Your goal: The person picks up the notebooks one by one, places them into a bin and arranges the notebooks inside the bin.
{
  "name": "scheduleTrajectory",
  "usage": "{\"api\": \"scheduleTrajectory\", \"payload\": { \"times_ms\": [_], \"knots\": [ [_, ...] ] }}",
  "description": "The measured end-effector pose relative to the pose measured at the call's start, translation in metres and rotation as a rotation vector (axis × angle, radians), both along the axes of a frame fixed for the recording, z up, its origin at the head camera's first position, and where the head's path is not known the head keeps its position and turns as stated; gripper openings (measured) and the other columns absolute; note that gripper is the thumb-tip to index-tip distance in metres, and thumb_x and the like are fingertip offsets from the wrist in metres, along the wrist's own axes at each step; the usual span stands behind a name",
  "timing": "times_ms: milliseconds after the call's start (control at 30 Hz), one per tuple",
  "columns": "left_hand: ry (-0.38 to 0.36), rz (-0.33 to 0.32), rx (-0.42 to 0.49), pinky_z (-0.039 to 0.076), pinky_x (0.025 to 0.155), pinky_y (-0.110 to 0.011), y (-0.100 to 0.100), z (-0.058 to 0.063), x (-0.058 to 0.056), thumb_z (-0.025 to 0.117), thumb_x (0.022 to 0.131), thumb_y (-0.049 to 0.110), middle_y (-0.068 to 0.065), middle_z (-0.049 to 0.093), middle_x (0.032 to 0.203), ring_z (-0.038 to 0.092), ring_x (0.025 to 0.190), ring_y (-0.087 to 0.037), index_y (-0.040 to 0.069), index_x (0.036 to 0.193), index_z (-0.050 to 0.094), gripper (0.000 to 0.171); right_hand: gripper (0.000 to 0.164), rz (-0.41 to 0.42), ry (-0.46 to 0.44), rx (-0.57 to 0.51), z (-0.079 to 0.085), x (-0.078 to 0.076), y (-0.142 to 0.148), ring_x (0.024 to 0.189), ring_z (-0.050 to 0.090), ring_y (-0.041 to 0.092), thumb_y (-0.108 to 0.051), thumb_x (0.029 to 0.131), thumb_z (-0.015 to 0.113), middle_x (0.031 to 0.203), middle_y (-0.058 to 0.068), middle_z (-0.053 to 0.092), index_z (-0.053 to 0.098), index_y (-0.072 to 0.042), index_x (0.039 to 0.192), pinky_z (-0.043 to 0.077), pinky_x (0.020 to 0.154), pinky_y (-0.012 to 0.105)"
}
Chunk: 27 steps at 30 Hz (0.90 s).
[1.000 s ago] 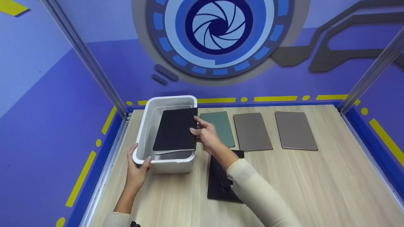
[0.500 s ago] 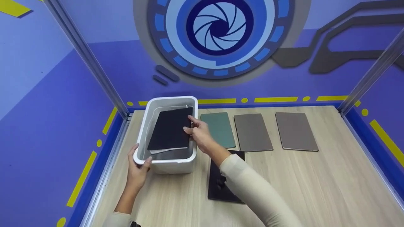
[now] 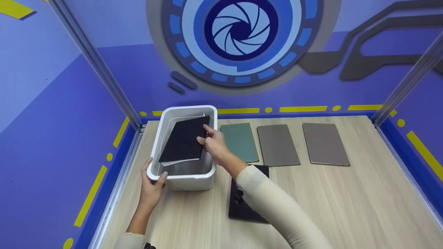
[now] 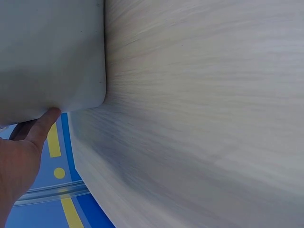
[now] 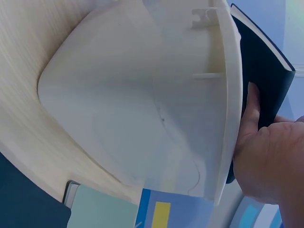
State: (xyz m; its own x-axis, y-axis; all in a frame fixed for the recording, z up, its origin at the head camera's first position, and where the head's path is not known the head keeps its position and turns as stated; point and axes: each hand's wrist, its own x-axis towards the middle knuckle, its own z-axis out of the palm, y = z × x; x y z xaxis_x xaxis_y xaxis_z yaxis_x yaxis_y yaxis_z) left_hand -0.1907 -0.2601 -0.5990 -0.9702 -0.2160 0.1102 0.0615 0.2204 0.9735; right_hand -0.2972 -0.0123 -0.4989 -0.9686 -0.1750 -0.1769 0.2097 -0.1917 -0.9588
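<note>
My right hand (image 3: 216, 145) pinches a black notebook (image 3: 181, 140) by its right edge, thumb on the cover. The notebook is tilted inside the mouth of a white plastic bin (image 3: 188, 177), its pale page edges facing me. In the right wrist view, the notebook (image 5: 268, 66) stands partly above the bin's rim and the hand (image 5: 268, 159) is right at that rim. My left hand (image 3: 151, 188) holds the bin's near left corner, thumb over the front rim. One of its fingers (image 4: 45, 126) presses the outer wall in the left wrist view. The bin's floor is mostly hidden.
Right of the bin, a green notebook (image 3: 239, 141) and two grey-brown notebooks (image 3: 278, 145), (image 3: 326, 144) lie in a row on the wooden table (image 3: 367, 200). Another black notebook (image 3: 240, 209) lies nearer, partly under my right forearm. Blue panels (image 3: 249, 100) enclose the table.
My right hand has moved left and lowered the black notebook further into the bin, tilting it more. My left hand stays on the corner.
</note>
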Motion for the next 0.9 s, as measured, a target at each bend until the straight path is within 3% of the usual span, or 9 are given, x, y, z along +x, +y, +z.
{"api": "scheduleTrajectory", "payload": {
  "times_ms": [167,267,367,467,567,767,900],
  "knots": [
    [0.010,-0.008,0.005,0.052,0.070,-0.023,0.001,-0.001,-0.001,0.067,0.101,0.010,-0.022,0.048,0.131,0.056,0.093,-0.009,0.020,0.166,0.023,0.079,0.072,0.006,0.007,0.051,0.003,-0.008,-0.007,0.102,0.064,0.019,0.002,0.099,0.059,0.151,0.026,0.056,0.035,-0.006,0.166,0.055,0.073,0.026],
    [0.022,-0.007,0.011,0.051,0.068,-0.022,0.000,-0.002,-0.001,0.067,0.100,0.008,-0.022,0.049,0.127,0.056,0.089,-0.009,0.018,0.165,0.024,0.079,0.079,0.086,0.009,0.095,0.004,-0.011,-0.010,0.111,0.061,0.023,0.007,0.095,0.051,0.162,0.026,0.047,0.027,-0.005,0.169,0.054,0.078,0.029],
    [0.024,-0.010,0.016,0.053,0.070,-0.022,0.000,-0.001,0.000,0.067,0.100,0.007,-0.023,0.049,0.132,0.057,0.095,-0.009,0.018,0.166,0.023,0.079,0.085,0.192,0.053,0.194,0.009,-0.012,-0.011,0.133,0.054,0.028,0.010,0.088,0.046,0.173,0.021,0.033,0.023,-0.004,0.169,0.051,0.099,0.035],
    [0.018,-0.018,0.014,0.054,0.072,-0.022,0.000,0.000,0.000,0.067,0.100,0.008,-0.023,0.046,0.139,0.057,0.101,-0.010,0.020,0.166,0.022,0.080,0.086,0.259,0.121,0.283,0.016,-0.011,-0.009,0.159,0.033,0.030,0.010,0.086,0.044,0.177,0.017,0.024,0.023,-0.001,0.168,0.035,0.125,0.040],
    [0.014,-0.024,0.004,0.054,0.073,-0.022,0.000,0.002,-0.001,0.067,0.101,0.010,-0.023,0.045,0.145,0.057,0.105,-0.012,0.020,0.166,0.022,0.080,0.086,0.281,0.145,0.302,0.022,-0.009,-0.005,0.167,0.016,0.030,0.010,0.085,0.044,0.178,0.015,0.024,0.026,-0.001,0.168,0.021,0.134,0.046],
    [-0.017,-0.015,-0.006,0.054,0.074,-0.020,-0.001,0.002,0.000,0.067,0.102,0.011,-0.021,0.043,0.148,0.056,0.104,-0.011,0.022,0.167,0.020,0.081,0.087,0.303,0.082,0.155,0.023,-0.007,0.001,0.161,0.030,0.041,0.014,0.086,0.043,0.177,0.022,0.021,0.024,-0.003,0.169,0.039,0.126,0.051],
    [-0.011,-0.020,-0.001,0.054,0.074,-0.021,0.000,0.001,0.000,0.066,0.101,0.010,-0.022,0.044,0.145,0.057,0.102,-0.010,0.020,0.167,0.020,0.081,0.080,0.288,0.062,0.111,0.021,-0.007,0.008,0.154,0.042,0.044,0.014,0.093,0.044,0.173,0.026,0.030,0.027,-0.004,0.169,0.047,0.120,0.049]
  ]
}}
